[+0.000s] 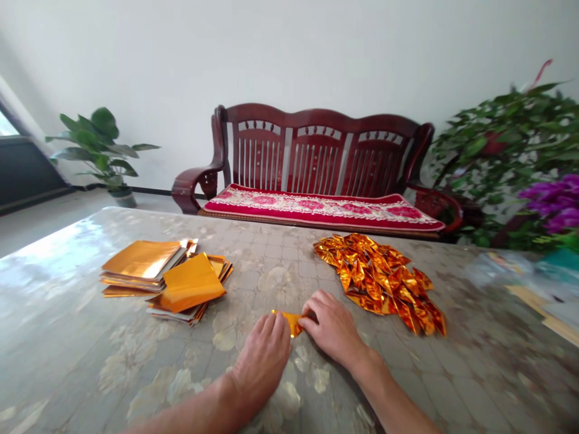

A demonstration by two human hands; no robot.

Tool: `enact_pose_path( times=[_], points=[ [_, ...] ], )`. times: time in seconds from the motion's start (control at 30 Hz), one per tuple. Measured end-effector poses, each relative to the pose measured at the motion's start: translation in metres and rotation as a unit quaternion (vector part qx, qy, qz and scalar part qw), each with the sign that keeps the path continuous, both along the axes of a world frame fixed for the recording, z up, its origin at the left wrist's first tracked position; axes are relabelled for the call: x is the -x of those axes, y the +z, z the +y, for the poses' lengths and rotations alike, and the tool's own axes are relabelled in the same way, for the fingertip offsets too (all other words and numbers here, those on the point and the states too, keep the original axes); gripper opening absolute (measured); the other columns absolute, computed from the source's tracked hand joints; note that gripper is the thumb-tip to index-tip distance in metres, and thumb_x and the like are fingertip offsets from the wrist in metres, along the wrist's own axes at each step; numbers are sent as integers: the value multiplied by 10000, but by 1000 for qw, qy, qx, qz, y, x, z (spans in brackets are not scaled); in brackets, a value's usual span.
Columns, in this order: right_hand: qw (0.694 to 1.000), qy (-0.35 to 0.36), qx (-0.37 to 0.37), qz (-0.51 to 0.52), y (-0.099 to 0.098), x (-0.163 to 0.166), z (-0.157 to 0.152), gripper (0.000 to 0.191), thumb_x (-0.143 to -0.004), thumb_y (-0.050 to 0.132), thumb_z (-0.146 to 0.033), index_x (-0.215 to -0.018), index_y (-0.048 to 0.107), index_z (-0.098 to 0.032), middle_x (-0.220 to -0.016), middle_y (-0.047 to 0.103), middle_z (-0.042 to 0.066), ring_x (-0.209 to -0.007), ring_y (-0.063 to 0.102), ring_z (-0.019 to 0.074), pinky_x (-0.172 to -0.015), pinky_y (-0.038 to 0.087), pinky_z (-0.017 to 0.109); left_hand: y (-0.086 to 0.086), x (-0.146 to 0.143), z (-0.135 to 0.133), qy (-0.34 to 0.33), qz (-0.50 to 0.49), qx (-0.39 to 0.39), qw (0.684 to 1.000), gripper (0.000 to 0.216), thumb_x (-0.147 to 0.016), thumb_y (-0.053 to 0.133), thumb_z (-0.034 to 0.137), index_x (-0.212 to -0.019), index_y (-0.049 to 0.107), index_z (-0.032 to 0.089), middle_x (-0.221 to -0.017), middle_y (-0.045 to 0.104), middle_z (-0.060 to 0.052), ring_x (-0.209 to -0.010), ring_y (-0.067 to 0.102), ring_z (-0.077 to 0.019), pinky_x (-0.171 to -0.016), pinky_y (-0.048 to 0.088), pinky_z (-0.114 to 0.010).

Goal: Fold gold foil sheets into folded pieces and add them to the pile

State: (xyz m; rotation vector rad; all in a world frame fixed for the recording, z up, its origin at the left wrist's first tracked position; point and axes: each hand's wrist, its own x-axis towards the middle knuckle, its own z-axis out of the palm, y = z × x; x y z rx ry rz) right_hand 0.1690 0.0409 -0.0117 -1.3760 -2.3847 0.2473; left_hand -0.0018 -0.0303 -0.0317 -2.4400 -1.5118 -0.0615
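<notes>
A small folded piece of gold foil paper lies on the table between my hands. My left hand grips its left end, the fingers curled down over it. At its right end, my right hand pinches the foil between thumb and fingers. Part of the piece is hidden under my left fingers. To the left are two stacks of flat gold foil sheets, one partly overlapping the other. A heap of folded gold foil pieces, shiny and pointed, lies to the right beyond my right hand.
The table has a patterned, glossy cover. Plastic bags and cardboard-coloured strips lie at its right side. Behind it stands a dark red wooden bench with a floral cushion. Potted plants flank the bench.
</notes>
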Motion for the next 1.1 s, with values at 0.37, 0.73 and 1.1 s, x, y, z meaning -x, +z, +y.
enact_pose_path(
  times=[0.37,0.73,1.1],
  points=[
    [978,-78,123,151,-10,14,-12,177,-734,600,-121,-860,576,-243,-620,618,-58,-571,567,141,-552,329,245,9,-11,-2,48,-67,13,996,209,-850,675,313,-987,648,158,-938,652,-100,-931,588,-298,-838,446,-454],
    [842,-29,215,493,0,20,-11,235,-882,545,-433,-896,588,-203,-793,658,21,-721,626,179,-612,482,262,18,9,31,102,-392,33,914,201,-930,503,228,-803,655,198,-713,699,-39,-721,652,-210,-728,451,-313],
    [836,-47,118,534,-7,20,-5,437,-753,717,-380,-1139,654,-184,-942,690,58,-765,611,181,-692,511,285,8,0,37,149,-812,206,525,421,-714,744,548,-781,741,132,-650,707,-32,-599,602,-155,-577,426,-221]
  ],
)
